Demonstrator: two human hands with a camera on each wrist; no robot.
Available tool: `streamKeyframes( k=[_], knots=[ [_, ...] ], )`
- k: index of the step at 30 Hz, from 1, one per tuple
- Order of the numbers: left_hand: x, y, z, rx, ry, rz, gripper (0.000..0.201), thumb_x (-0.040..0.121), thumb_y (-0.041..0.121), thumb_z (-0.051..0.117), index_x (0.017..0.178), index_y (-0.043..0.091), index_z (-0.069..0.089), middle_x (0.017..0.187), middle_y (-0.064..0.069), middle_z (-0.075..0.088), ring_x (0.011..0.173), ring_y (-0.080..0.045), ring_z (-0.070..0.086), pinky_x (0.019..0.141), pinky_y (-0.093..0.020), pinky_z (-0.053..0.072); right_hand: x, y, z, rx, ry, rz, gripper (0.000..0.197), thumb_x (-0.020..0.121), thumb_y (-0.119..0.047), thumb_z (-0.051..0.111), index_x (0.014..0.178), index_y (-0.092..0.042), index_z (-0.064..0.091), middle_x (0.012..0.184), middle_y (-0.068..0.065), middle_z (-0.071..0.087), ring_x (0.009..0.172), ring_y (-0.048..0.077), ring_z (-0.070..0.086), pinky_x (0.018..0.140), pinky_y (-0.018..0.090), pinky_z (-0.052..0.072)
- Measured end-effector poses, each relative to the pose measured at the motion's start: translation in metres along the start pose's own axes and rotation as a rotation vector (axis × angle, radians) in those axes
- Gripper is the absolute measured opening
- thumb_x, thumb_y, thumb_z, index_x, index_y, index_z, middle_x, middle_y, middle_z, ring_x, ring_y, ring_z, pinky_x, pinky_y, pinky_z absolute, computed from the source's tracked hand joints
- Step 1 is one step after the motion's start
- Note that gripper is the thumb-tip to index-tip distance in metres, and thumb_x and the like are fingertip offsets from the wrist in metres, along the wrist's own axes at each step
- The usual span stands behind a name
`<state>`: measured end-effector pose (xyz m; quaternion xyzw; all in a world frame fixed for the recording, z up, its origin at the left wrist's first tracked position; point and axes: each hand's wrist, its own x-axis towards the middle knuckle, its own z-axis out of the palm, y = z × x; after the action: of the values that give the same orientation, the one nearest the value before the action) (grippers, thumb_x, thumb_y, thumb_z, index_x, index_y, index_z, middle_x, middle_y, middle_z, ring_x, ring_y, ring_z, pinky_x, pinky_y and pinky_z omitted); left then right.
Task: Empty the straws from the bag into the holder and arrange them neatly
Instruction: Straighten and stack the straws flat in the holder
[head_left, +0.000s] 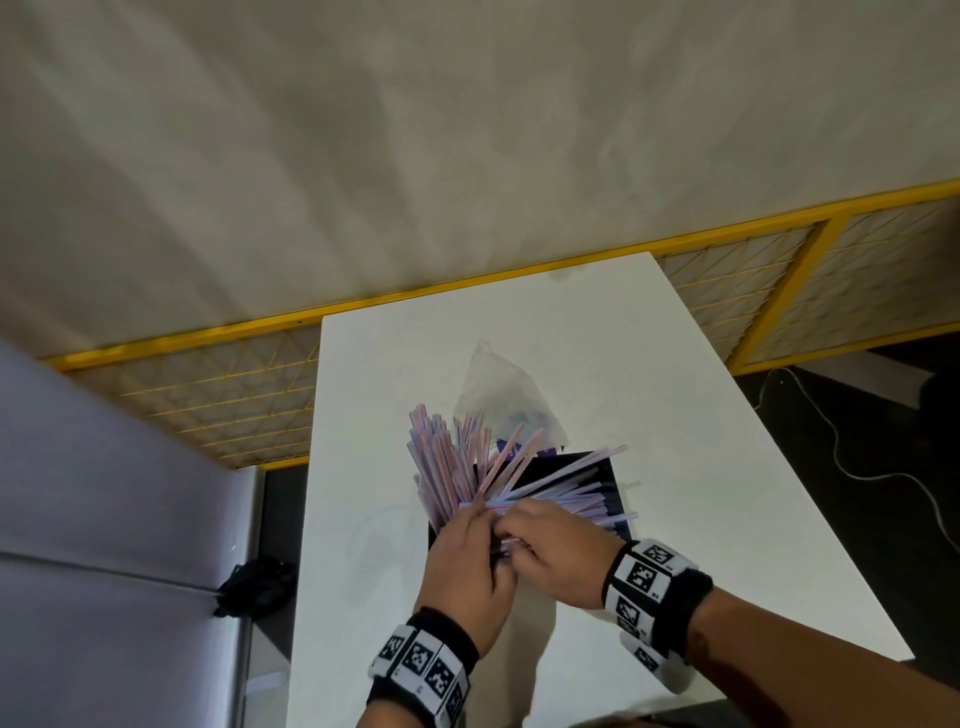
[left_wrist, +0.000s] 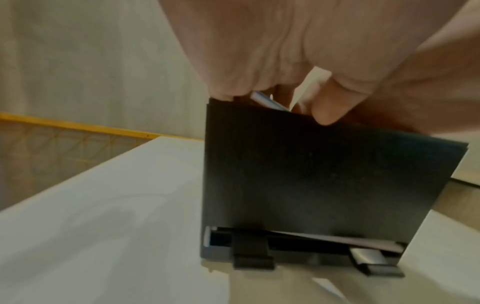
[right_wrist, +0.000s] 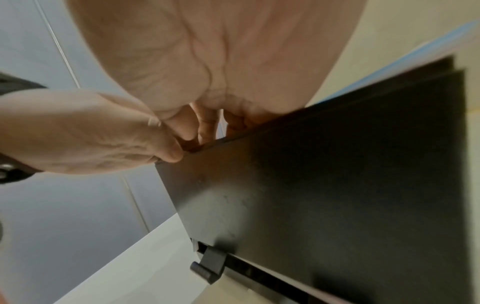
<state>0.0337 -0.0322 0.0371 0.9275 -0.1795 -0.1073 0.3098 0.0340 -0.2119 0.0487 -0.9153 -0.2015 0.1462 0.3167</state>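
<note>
A black box-shaped holder (head_left: 610, 470) stands on the white table (head_left: 675, 364). Many pink-and-blue striped straws (head_left: 452, 467) fan out of its top, some upright at the left, others lying across to the right. Behind it lies the crumpled clear bag (head_left: 498, 389). Both hands meet at the holder's near rim. My left hand (head_left: 480, 519) grips the straws at the near left corner. My right hand (head_left: 511, 530) curls its fingers over the straws beside it. In the left wrist view a straw (left_wrist: 267, 101) shows between curled fingers (left_wrist: 330, 107) above the holder's front wall (left_wrist: 311, 174). The right wrist view shows that wall (right_wrist: 337, 185).
A yellow-framed mesh fence (head_left: 727, 291) runs behind the table. A grey padded panel (head_left: 104, 467) stands to the left, with a black object (head_left: 254, 584) on the floor beside it. A white cable (head_left: 857, 457) lies on the dark floor at the right. Black clips (left_wrist: 253, 253) stick out at the holder's base.
</note>
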Motion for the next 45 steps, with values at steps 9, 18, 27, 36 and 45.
streamKeyframes(
  k=[9,18,27,36,45],
  knots=[
    [-0.006,-0.007,0.006,0.255,0.022,0.007,0.037,0.088,0.033,0.054,0.122,0.02,0.06,0.118,0.001,0.055,0.107,-0.021,0.052,0.097,-0.028,0.041,-0.028,0.016,0.006,-0.457,-0.041,0.287,0.077,0.087,-0.069,0.034,0.144,-0.019,0.043,0.14,0.007,0.049,0.128,0.03,0.047,0.11,0.045,0.037],
    [0.003,0.002,0.0,0.296,0.026,0.162,0.047,0.083,0.035,0.051,0.129,0.025,0.057,0.124,0.006,0.055,0.115,-0.017,0.052,0.105,-0.033,0.041,-0.007,0.028,0.01,-0.419,-0.085,0.155,0.06,0.089,-0.044,0.052,0.146,-0.026,0.045,0.136,0.002,0.053,0.124,0.029,0.048,0.105,0.044,0.039],
    [0.01,-0.005,0.0,0.406,-0.11,0.096,0.052,0.094,0.055,0.029,0.132,0.029,0.051,0.125,0.009,0.057,0.116,-0.017,0.052,0.106,-0.031,0.034,0.005,0.02,0.002,-0.349,-0.019,0.075,0.055,0.081,-0.055,0.053,0.125,-0.023,0.06,0.117,-0.001,0.057,0.112,0.023,0.05,0.101,0.042,0.044],
    [0.013,-0.013,0.002,0.417,-0.207,0.144,0.062,0.099,0.059,0.015,0.141,0.031,0.05,0.145,0.013,0.047,0.134,-0.013,0.041,0.112,-0.031,0.027,0.02,0.027,-0.02,-0.508,-0.301,0.311,0.084,0.075,-0.065,0.07,0.139,-0.016,0.046,0.135,0.009,0.055,0.121,0.03,0.054,0.107,0.044,0.043],
    [0.026,-0.011,-0.005,0.404,-0.207,0.092,0.071,0.091,0.076,0.019,0.138,0.03,0.047,0.144,0.007,0.047,0.129,-0.018,0.046,0.108,-0.031,0.034,0.044,0.03,-0.032,-0.469,-0.468,0.332,0.08,0.06,-0.065,0.081,0.124,-0.024,0.058,0.106,0.0,0.065,0.089,0.021,0.063,0.078,0.033,0.054]
  ],
)
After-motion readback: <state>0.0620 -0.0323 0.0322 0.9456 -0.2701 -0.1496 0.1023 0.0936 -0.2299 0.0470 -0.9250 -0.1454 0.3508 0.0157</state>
